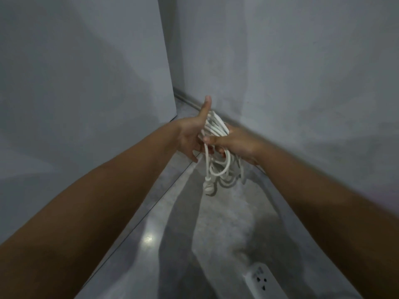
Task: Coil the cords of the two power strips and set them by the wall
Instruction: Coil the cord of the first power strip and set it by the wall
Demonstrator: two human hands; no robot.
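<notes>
Clamping the white cord coil [216, 126] in the curled right hand [235, 143], left hand [190, 137] straight-fingered alongside; probably best to wrap the dangling plug [208, 187] end snugly.

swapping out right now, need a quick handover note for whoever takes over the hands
Hands: the left hand is open, thumb up, with the cord lying against its palm. The right hand grips the cord's loops in the air near the wall.
The plug dangles below. One power strip lies on the floor, lower right.
Done: this cord looks mostly coiled.
Left: finish it and set it by the wall. No second strip in view.
</notes>
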